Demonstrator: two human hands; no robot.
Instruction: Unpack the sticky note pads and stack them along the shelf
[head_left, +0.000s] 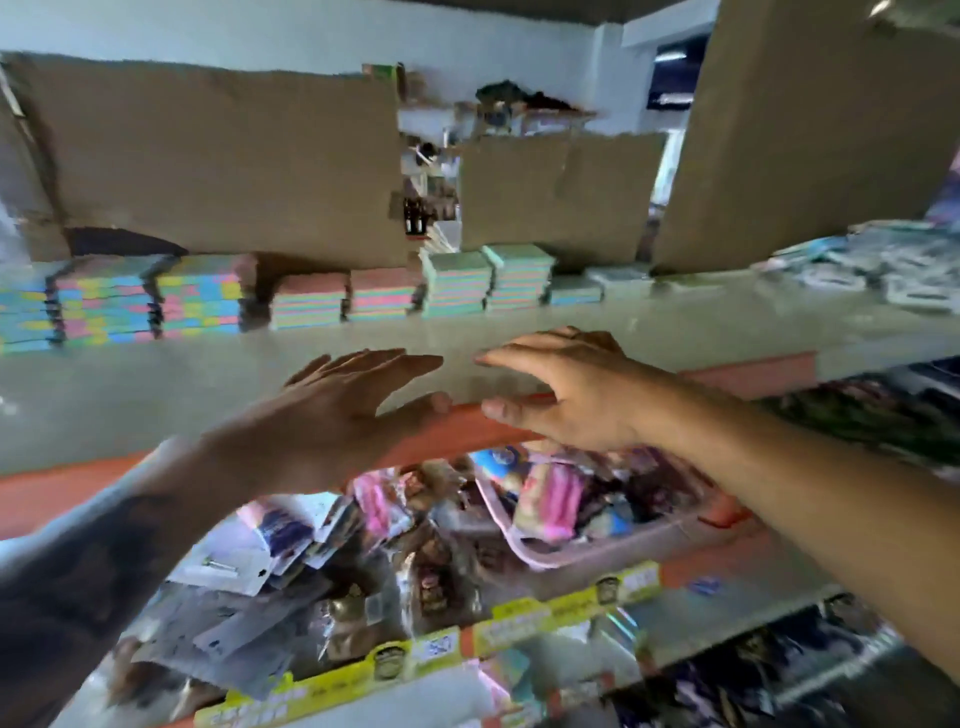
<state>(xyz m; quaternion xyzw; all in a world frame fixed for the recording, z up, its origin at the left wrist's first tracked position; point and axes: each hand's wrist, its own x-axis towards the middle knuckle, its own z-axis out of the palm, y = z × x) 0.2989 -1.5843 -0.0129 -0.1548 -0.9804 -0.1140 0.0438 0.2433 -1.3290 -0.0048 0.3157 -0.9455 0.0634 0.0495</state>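
Between placements, the left hand (343, 400) and right hand (566, 395) hover released and empty over the shelf (156, 395); judging by the sticky note pad stacks (311, 301) along the back, the next move is fetching more pads.

Both hands are hovering empty over the shelf (156, 395), the left hand (343, 405) and right hand (566, 395) spreading their fingers. Stacks of sticky note pads (311, 301) are sitting along the back, against cardboard sheets (218, 161).

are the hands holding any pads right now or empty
Empty. Both the left hand and right hand are open with fingers spread above the shelf edge, nothing between them.
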